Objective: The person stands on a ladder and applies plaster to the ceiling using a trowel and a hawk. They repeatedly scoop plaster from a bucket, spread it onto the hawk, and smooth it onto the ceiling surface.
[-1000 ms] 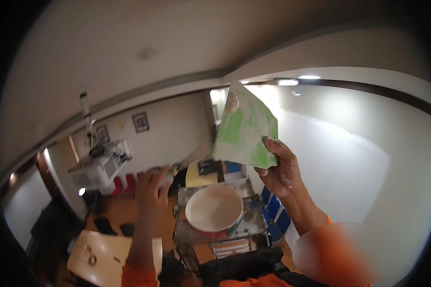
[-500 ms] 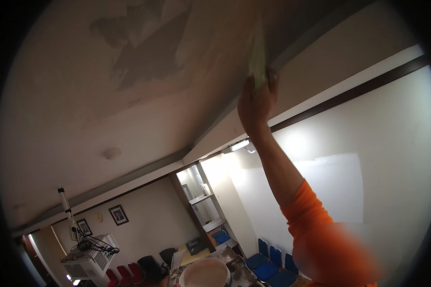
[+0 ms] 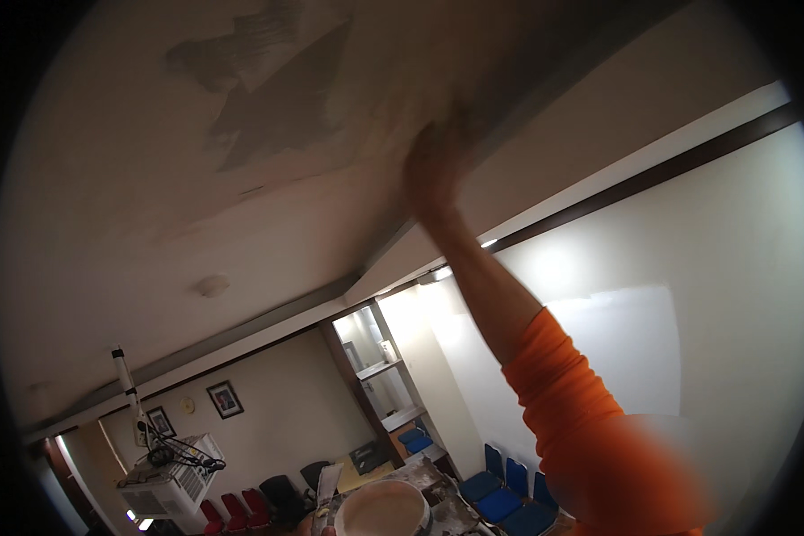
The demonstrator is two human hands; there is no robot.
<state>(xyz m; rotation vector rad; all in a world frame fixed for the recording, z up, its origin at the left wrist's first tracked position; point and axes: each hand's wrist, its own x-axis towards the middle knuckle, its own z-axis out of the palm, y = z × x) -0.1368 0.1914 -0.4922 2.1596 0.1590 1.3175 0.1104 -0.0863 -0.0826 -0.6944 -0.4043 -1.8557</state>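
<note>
My right hand [image 3: 433,165] is raised to the ceiling, gripping the green plastering sheet, which is a dark motion blur at the ceiling beside the beam. To its left, grey patches [image 3: 277,98] mark the pale ceiling [image 3: 125,205]. My left hand [image 3: 317,527] only just shows at the bottom edge beside a round basin [image 3: 380,511] of pale material; its grip is unclear. A pale flat blade [image 3: 328,482] stands near the basin.
A projector [image 3: 165,482] hangs from a pole at left. Blue chairs [image 3: 500,500] line the right wall, red chairs [image 3: 232,509] and black chairs the back, below framed pictures [image 3: 225,399]. A shelved alcove [image 3: 375,366] is at centre. The basin rests on a stained platform [image 3: 438,491].
My right hand rose with the green sheet from chest height to the ceiling, then moved left along it. The view tilted upward, and my left hand dropped mostly out of sight.
</note>
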